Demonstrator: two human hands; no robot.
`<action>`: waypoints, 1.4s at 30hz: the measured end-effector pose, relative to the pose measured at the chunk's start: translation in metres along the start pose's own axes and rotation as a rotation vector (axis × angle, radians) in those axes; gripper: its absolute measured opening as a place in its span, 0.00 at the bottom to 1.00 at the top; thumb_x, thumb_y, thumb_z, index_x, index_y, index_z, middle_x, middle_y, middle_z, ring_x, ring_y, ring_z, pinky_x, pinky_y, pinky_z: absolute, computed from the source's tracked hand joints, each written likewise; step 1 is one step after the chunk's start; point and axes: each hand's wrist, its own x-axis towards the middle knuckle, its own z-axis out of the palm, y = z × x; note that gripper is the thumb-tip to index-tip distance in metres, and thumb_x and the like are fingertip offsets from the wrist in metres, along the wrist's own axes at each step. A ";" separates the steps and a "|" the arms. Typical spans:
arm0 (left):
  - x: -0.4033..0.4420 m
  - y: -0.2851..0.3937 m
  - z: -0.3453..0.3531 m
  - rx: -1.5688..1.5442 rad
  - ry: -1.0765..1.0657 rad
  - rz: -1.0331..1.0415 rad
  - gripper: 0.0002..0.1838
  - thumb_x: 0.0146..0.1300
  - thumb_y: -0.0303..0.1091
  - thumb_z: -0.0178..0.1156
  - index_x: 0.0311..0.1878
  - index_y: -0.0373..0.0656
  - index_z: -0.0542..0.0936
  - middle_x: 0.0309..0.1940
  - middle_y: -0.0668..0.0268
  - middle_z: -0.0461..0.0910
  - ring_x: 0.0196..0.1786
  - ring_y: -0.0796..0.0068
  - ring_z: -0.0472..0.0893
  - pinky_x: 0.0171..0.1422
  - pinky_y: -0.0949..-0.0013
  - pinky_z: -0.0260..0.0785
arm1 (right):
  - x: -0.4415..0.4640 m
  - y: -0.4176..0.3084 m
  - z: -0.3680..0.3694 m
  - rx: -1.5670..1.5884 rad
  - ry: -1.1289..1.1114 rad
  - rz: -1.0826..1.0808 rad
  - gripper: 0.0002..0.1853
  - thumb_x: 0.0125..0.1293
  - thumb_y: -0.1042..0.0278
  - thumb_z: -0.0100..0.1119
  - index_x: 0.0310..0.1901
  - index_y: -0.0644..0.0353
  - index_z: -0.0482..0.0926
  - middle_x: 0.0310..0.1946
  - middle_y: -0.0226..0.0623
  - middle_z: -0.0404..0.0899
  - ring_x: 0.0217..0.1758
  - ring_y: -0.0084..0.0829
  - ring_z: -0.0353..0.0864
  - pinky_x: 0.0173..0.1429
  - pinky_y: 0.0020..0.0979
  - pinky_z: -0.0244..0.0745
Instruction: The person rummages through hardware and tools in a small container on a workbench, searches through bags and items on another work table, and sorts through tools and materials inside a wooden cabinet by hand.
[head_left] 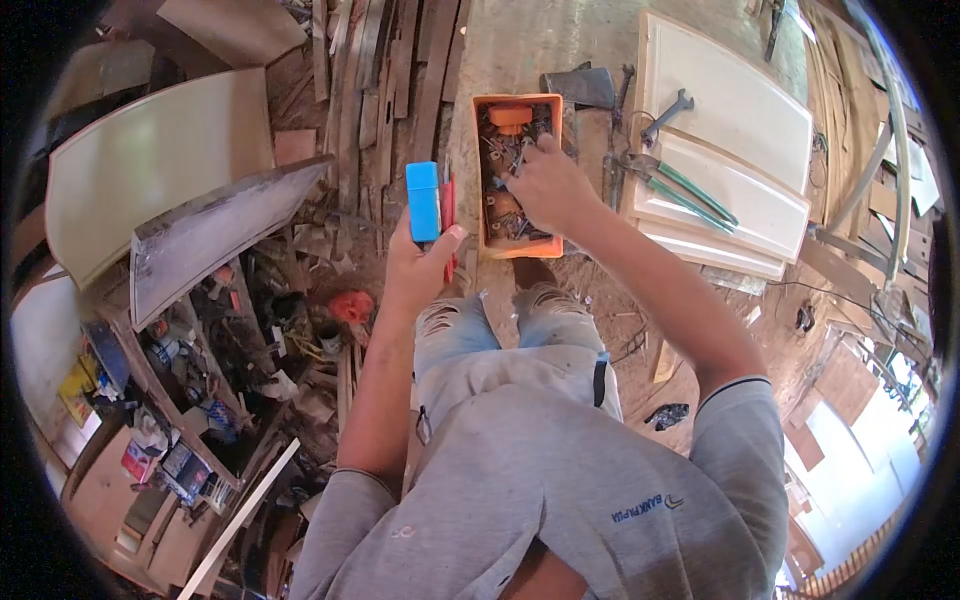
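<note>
In my left hand (420, 262) I hold a blue box (423, 202) upright, together with thin red-handled tools (449, 215) beside it. My right hand (548, 185) reaches into an orange bin (519, 252) in front of me, its fingers bent among loose screws and small metal parts (497, 160). Whatever those fingertips pinch is too small to make out. An orange object (511, 117) lies at the far end of the bin, and a brownish-orange round piece (503, 205) sits nearer to me.
Right of the bin, stacked pale panels (725, 130) carry a wrench (668, 115) and green-handled pliers (690, 200). A dark blade-like tool (582, 88) lies behind the bin. Wood strips (385, 80), a leaning board (215, 235) and a cluttered shelf (185, 400) are at left.
</note>
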 end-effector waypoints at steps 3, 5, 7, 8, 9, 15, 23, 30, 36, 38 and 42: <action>0.001 0.000 -0.001 0.029 0.021 0.089 0.16 0.69 0.32 0.68 0.56 0.40 0.78 0.41 0.69 0.83 0.40 0.80 0.80 0.45 0.71 0.74 | -0.019 -0.005 -0.005 -0.025 -0.279 -0.093 0.11 0.60 0.66 0.60 0.42 0.54 0.88 0.28 0.32 0.86 0.49 0.33 0.81 0.64 0.40 0.66; 0.001 -0.002 -0.004 0.011 0.026 0.086 0.16 0.69 0.32 0.68 0.56 0.40 0.78 0.41 0.69 0.83 0.40 0.81 0.80 0.45 0.70 0.74 | -0.025 -0.002 -0.005 0.031 -0.209 -0.119 0.07 0.62 0.66 0.60 0.36 0.53 0.88 0.31 0.34 0.87 0.47 0.33 0.82 0.62 0.40 0.67; 0.000 -0.004 -0.004 -0.016 0.029 0.065 0.16 0.68 0.31 0.68 0.57 0.40 0.78 0.40 0.70 0.82 0.39 0.82 0.79 0.44 0.71 0.73 | -0.024 0.000 -0.005 0.065 -0.062 -0.063 0.07 0.63 0.65 0.60 0.32 0.52 0.87 0.32 0.35 0.88 0.46 0.34 0.83 0.62 0.40 0.68; 0.000 -0.004 -0.003 -0.032 0.026 0.047 0.17 0.68 0.31 0.68 0.57 0.40 0.78 0.39 0.72 0.80 0.38 0.83 0.78 0.42 0.72 0.73 | -0.020 0.001 -0.011 0.072 0.053 0.009 0.07 0.63 0.65 0.60 0.31 0.51 0.87 0.31 0.35 0.88 0.46 0.34 0.83 0.61 0.40 0.68; 0.001 -0.004 -0.002 -0.046 0.022 0.029 0.17 0.68 0.30 0.68 0.58 0.40 0.78 0.38 0.73 0.79 0.37 0.84 0.77 0.41 0.73 0.72 | -0.015 0.002 -0.014 0.079 0.168 0.083 0.07 0.62 0.65 0.60 0.30 0.51 0.87 0.31 0.35 0.88 0.46 0.34 0.83 0.61 0.39 0.68; 0.004 -0.010 0.008 0.042 0.023 0.086 0.18 0.68 0.31 0.69 0.58 0.40 0.78 0.36 0.73 0.78 0.34 0.84 0.76 0.39 0.73 0.71 | 0.015 0.005 -0.008 -0.053 -0.028 0.140 0.09 0.63 0.68 0.58 0.31 0.54 0.88 0.32 0.36 0.86 0.49 0.35 0.82 0.64 0.42 0.66; 0.005 -0.001 0.005 0.090 0.045 0.143 0.16 0.67 0.31 0.69 0.54 0.41 0.78 0.34 0.72 0.78 0.34 0.84 0.76 0.38 0.72 0.70 | -0.010 -0.006 -0.051 0.061 -0.170 0.130 0.07 0.59 0.66 0.63 0.33 0.53 0.90 0.35 0.37 0.88 0.49 0.37 0.83 0.61 0.45 0.68; 0.004 -0.009 0.006 0.070 0.052 0.132 0.16 0.67 0.32 0.70 0.55 0.40 0.78 0.33 0.73 0.78 0.32 0.83 0.76 0.37 0.71 0.71 | -0.004 0.059 -0.060 0.197 0.223 0.278 0.05 0.58 0.70 0.65 0.35 0.50 0.88 0.33 0.38 0.87 0.45 0.42 0.86 0.57 0.45 0.72; -0.003 0.007 0.010 -0.018 0.040 0.019 0.16 0.68 0.31 0.69 0.56 0.41 0.77 0.30 0.73 0.76 0.26 0.84 0.75 0.29 0.72 0.69 | -0.002 0.040 -0.034 0.055 -0.019 0.116 0.03 0.54 0.65 0.70 0.30 0.51 0.87 0.30 0.35 0.86 0.45 0.40 0.83 0.57 0.44 0.70; -0.001 0.004 0.009 -0.003 0.038 0.045 0.16 0.68 0.30 0.68 0.56 0.42 0.77 0.29 0.73 0.76 0.26 0.84 0.75 0.29 0.73 0.69 | -0.004 0.023 -0.025 0.066 -0.020 0.116 0.04 0.53 0.64 0.70 0.29 0.52 0.87 0.29 0.34 0.86 0.45 0.39 0.83 0.57 0.44 0.69; 0.000 -0.001 0.008 -0.006 0.044 0.039 0.17 0.67 0.31 0.69 0.56 0.41 0.77 0.32 0.72 0.77 0.29 0.83 0.76 0.33 0.72 0.71 | -0.001 -0.006 0.005 0.120 0.010 0.054 0.04 0.52 0.66 0.69 0.28 0.54 0.87 0.29 0.33 0.86 0.44 0.37 0.84 0.59 0.44 0.69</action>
